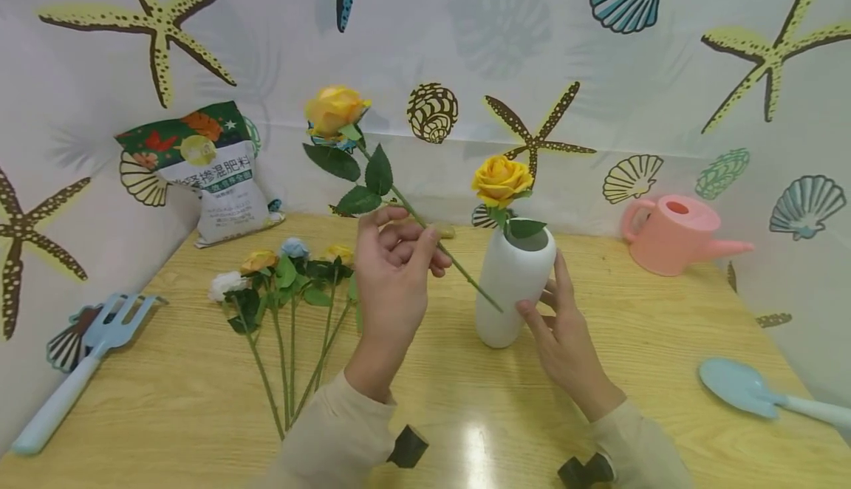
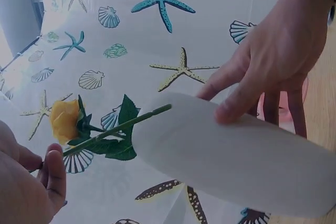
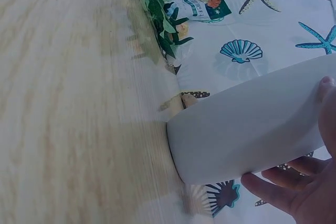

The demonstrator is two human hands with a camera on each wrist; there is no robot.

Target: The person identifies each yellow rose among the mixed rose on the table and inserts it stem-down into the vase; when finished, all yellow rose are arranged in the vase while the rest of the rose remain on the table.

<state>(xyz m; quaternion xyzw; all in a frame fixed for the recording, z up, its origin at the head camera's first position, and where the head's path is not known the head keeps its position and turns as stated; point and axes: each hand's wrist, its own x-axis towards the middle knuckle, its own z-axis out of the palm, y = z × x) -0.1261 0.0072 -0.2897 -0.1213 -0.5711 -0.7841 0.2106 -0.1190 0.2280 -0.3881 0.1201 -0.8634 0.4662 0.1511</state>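
My left hand point(image 1: 397, 275) pinches the green stem of an orange-yellow rose point(image 1: 335, 112) between thumb and fingers. The rose slants, bloom at the upper left, with its bare stem end overlapping the front of a white vase point(image 1: 512, 282) in the head view. Around the vase's right side curls my right hand point(image 1: 565, 326), thumb at the front and fingers behind. The vase stands upright on the table. A yellow rose point(image 1: 501, 181) sits in its mouth, its leaf over the rim and its lower stem hidden inside. In the left wrist view the held stem point(image 2: 121, 128) crosses before the vase.
Several loose roses, among them a white one point(image 1: 228, 286) and a blue one point(image 1: 295, 247), lie on the table left of the hands. Further left is a blue hand fork point(image 1: 109, 334); a fertilizer bag point(image 1: 222, 179) stands behind. At right are a pink watering can point(image 1: 674, 234) and blue trowel point(image 1: 738, 385).
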